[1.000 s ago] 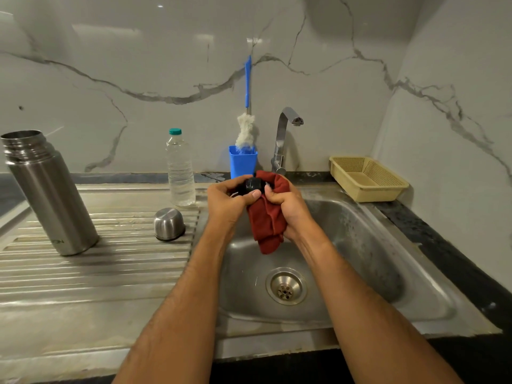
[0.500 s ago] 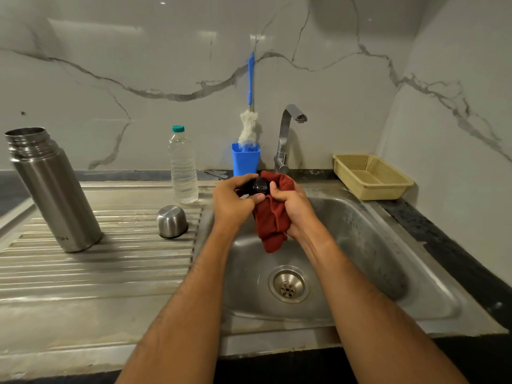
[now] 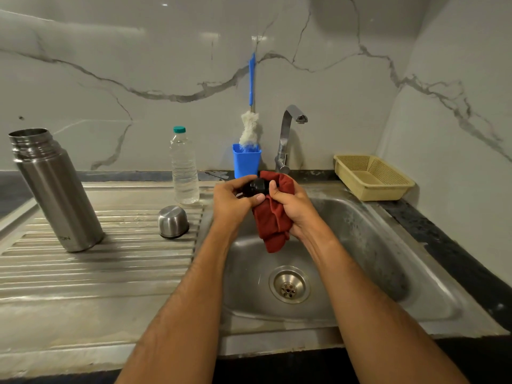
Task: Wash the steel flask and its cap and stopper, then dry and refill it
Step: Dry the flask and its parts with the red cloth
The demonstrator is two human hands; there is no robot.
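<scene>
Black stopper (image 3: 257, 187): gripped by left hand (image 3: 231, 202), right hand (image 3: 291, 206) clutching red cloth (image 3: 273, 223) (above sink (image 3: 374, 231) rear edge). Flask (image 3: 55, 189), cap (image 3: 173, 221): draining surface (image 3: 97, 273), well apart.

Yellow basket (image 3: 372, 177) beside tap (image 3: 286, 139)
</scene>
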